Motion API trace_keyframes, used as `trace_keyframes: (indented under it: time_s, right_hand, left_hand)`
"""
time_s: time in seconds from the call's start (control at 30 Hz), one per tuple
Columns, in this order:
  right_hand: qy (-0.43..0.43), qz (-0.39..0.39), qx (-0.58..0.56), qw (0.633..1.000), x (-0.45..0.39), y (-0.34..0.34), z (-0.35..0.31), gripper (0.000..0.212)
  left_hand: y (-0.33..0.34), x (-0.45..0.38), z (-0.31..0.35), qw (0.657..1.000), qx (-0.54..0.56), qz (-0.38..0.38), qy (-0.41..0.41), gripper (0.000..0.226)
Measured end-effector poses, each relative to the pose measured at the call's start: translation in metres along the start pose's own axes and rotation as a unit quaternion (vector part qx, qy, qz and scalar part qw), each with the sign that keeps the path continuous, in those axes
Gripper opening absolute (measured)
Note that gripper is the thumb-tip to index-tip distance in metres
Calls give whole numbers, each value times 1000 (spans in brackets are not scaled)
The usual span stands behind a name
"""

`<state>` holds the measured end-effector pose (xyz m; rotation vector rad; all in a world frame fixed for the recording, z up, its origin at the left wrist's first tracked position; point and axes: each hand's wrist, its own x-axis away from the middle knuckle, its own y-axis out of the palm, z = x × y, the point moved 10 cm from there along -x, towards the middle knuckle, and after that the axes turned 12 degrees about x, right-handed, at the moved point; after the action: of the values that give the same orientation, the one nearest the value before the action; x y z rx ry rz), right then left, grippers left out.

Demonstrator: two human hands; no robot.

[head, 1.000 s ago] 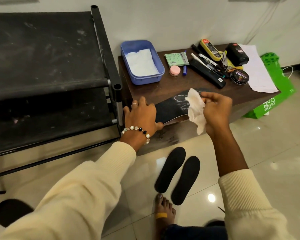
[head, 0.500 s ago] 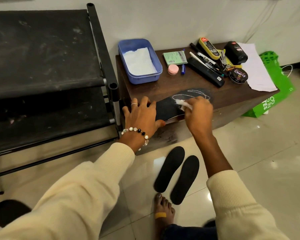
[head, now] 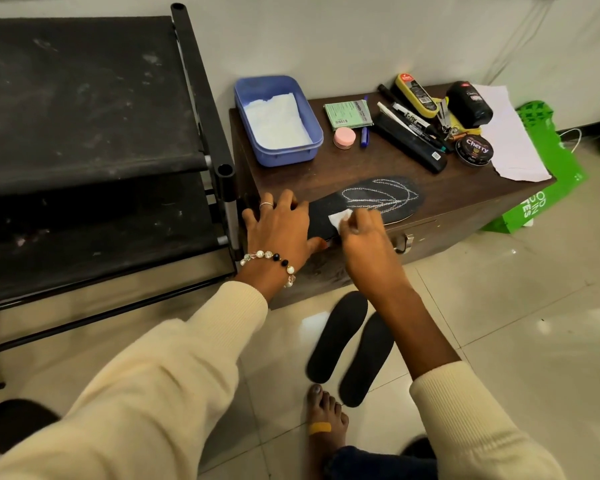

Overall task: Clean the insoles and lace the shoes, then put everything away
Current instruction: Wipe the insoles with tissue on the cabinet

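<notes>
A black insole with white chalk-like lines point(head: 378, 199) lies along the front edge of the dark wooden box point(head: 465, 202). My left hand point(head: 279, 225) presses flat on its heel end. My right hand point(head: 362, 233) pinches a small white tissue point(head: 340, 218) against the middle of the insole. Two plain black insoles point(head: 350, 344) lie side by side on the tiled floor below, near a bare foot point(head: 324, 420).
A blue tub with white tissue point(head: 278, 119) stands at the box's back left. Shoe polish tins, pens, a brush and paper point(head: 440, 123) crowd the back right. A black shoe rack point(head: 84, 133) stands at the left, a green bag point(head: 548, 174) at the right.
My right hand brought the tissue down from the air onto the insole, then slid it toward the heel end. My left hand stayed pressed on the heel.
</notes>
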<state>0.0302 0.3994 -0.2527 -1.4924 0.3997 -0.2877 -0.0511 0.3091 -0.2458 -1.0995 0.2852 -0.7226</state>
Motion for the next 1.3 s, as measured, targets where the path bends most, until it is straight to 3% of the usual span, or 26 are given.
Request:
trace_keyframes:
  time_s: [0.1,0.2,0.3,0.37,0.47,0.57,0.67,0.77,0.87,0.93,1.07,1.2,1.3]
  right_hand:
    - [-32,-6,41,999,4,-12,-8,36]
    - [30,-34,114,992,7,-15,17,47]
    - [-9,-66,139,988,9,-7,-5,38]
    - [-45,-42,143,988,3,-9,-21,35]
    - [10,-53,112,992,-2,-10,1,41]
    - [59,-72,189,978,3,-11,22,48]
    - [17,-97,174,980,3,-8,-7,34]
    - [-15,-95,169,981,-6,-8,-18,47]
    - [33,-108,177,978,-10,-8,7,59]
    - [43,-104,176,978,-9,-10,4,51]
    - [-27,-99,154,983,-15,-7,-26,43]
    - [40,-100,159,981,-18,-14,7,51]
    - [29,-95,165,981,-18,-14,-8,40]
  left_hand:
    - [0,0,0,1000,4,-2,1,67]
    - [-1,0,1,1000,5,-3,4,67]
    - [0,-1,0,1000,6,-2,3,68]
    - [0,-1,0,1000,7,-3,3,67]
    - [0,-1,0,1000,10,-5,4,66]
    - [2,-2,-1,1000,7,-9,5,68]
    - [1,-2,-1,1000,8,-6,2,67]
    - [0,-2,-1,1000,12,-4,3,65]
    - [0,-1,-1,1000,13,-5,5,65]
    - [0,-2,-1,1000,12,-5,6,66]
    - [0,-2,-1,1000,15,0,6,63]
    - [1,-2,-3,1000,16,-8,6,65]
    - [0,-3,-2,1000,17,-3,7,64]
